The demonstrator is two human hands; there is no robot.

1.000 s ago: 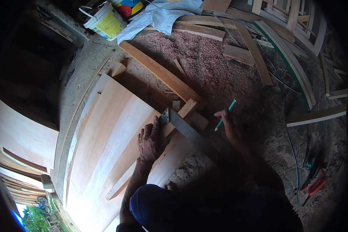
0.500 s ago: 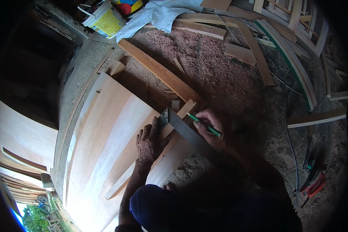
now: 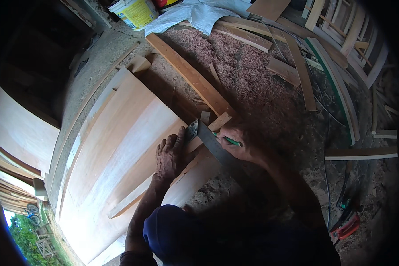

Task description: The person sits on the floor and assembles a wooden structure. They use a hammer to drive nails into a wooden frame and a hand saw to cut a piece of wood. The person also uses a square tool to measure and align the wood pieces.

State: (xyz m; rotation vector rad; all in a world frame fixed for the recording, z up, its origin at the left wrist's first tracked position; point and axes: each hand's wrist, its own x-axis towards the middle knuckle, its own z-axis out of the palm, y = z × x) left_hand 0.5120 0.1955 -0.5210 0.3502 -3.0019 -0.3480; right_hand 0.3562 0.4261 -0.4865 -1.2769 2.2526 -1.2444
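My left hand [image 3: 169, 155] is closed on the stock of a metal try square [image 3: 215, 148], holding it against a narrow wooden strip [image 3: 131, 201]. The square's blade crosses the strip and points toward my right side. In my right hand [image 3: 237, 141] is a green pencil [image 3: 233, 142], its tip down at the strip beside the blade. The strip lies slantwise over a broad pale plywood sheet [image 3: 119, 128], its far end sticking out past the sheet's edge. My right fingers partly cover the pencil.
A thick brown beam [image 3: 188, 73] runs from beyond the sheet toward the strip's end. Wood shavings [image 3: 248, 75] cover the floor, with loose boards [image 3: 301, 71] to the right. A red power tool [image 3: 346, 227] and cable lie at lower right; a bucket [image 3: 135, 14] stands at the back.
The whole view has shifted slightly. My right hand and the pencil have come closer to the square's blade. My left hand still keeps the square on the strip.
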